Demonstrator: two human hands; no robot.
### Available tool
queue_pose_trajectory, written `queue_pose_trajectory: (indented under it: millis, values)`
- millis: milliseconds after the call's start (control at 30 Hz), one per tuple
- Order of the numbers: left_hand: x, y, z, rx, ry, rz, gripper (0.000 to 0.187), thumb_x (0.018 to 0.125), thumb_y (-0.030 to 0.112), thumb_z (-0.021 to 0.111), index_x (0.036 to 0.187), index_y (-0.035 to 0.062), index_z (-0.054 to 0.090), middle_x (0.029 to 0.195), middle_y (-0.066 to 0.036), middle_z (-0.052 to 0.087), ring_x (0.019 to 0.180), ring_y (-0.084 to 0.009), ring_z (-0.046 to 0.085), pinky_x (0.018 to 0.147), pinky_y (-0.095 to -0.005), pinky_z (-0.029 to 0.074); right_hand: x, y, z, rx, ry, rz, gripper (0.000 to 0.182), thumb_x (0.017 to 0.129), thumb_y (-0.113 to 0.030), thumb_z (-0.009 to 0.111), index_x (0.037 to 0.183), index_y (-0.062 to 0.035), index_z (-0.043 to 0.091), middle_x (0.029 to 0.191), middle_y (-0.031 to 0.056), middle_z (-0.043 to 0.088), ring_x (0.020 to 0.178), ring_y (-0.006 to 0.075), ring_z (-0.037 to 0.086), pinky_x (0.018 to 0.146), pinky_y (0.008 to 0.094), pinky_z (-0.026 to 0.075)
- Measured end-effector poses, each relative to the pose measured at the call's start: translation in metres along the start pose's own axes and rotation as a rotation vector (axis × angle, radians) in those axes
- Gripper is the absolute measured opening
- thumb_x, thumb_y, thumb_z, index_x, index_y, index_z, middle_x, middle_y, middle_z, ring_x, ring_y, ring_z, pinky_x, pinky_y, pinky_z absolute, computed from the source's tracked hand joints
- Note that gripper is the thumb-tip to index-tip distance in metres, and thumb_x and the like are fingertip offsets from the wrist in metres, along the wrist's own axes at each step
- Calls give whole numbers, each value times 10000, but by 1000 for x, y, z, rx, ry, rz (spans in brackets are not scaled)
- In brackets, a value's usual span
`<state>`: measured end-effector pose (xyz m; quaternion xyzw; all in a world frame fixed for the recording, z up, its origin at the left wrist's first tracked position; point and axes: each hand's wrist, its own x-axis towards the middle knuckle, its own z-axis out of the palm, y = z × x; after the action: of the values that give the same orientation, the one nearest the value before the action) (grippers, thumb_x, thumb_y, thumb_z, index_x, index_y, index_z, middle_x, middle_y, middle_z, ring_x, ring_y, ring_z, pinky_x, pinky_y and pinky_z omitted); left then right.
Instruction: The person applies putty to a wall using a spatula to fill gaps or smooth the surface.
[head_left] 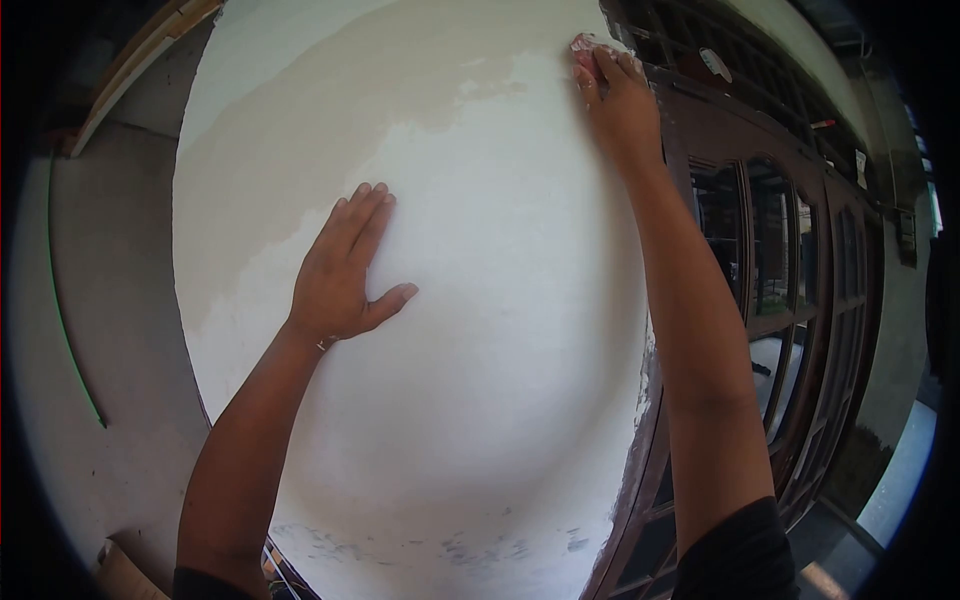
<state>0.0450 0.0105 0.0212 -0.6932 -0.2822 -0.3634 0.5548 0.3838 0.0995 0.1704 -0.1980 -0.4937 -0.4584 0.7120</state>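
Note:
A white plastered wall panel (pixel 500 350) fills the middle of the view, with a damp-looking beige patch across its upper left. My left hand (pixel 345 260) rests flat against it left of centre, fingers stretched upward and thumb out to the side. High at the panel's right edge, my right hand (pixel 622 105) is closed around a small reddish, white-smeared piece of sandpaper (pixel 590 55), pressed to the surface. Part of the sandpaper is hidden under the fingers. White specks show on my left wrist.
A dark brown wooden door with glass panes (pixel 770 240) adjoins the panel's rough right edge. Grey wall (pixel 130 290) with a thin green strip (pixel 65 300) lies to the left, below a wooden frame (pixel 135 65). Dark scuffs (pixel 480 545) mark the panel's lower part.

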Motion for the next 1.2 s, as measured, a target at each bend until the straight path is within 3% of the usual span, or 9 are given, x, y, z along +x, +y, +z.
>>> queue_pose_trajectory:
  millis: [33,133,367,667,833,933,1200]
  values:
    - [0,0,0,1,0,-1,834,791,363,693,1457,-37,388,1512,-208,401,1434,-370,340,1184,-489,262,2,1,5,-5,14,22,503,967,-406,580,1302,-33,604,1311,233,590,1244,400,542,1038,437,445]
    - [0,2,-1,16,-7,-5,838,790,364,695,1457,-39,387,1514,-210,397,1433,-372,341,1183,-490,264,-11,-4,4,-20,-63,33,470,956,-370,597,1295,-46,602,1354,242,550,1301,414,488,1045,468,446]
    - [0,4,0,18,-7,-9,863,772,368,706,1461,-39,382,1517,-210,393,1434,-372,339,1185,-487,261,-13,8,6,-1,32,-51,504,973,-405,566,1325,-44,580,1367,252,537,1287,412,502,1041,460,452]
    - [1,3,0,24,-4,-13,869,770,372,708,1464,-36,380,1520,-206,390,1438,-368,335,1187,-485,258,-5,9,8,-34,-87,-30,500,985,-418,540,1321,-50,584,1371,208,549,1313,371,491,1054,442,443]
    - [1,3,0,14,1,1,860,775,372,705,1461,-35,384,1518,-205,394,1436,-367,340,1186,-486,260,-2,6,9,-5,67,-103,503,994,-435,512,1310,-52,594,1349,219,566,1315,380,488,1052,449,446]
    - [0,3,-1,10,-3,-13,851,779,370,704,1458,-33,389,1517,-203,395,1435,-365,341,1185,-486,264,8,8,11,48,-40,28,501,994,-432,517,1313,-53,593,1350,229,565,1314,382,490,1052,453,444]
    - [1,3,-1,17,2,-14,844,792,393,697,1455,-34,394,1512,-204,403,1431,-364,349,1182,-486,268,-5,7,5,128,25,-52,505,998,-434,514,1309,-44,593,1325,234,581,1266,404,524,1038,451,454]
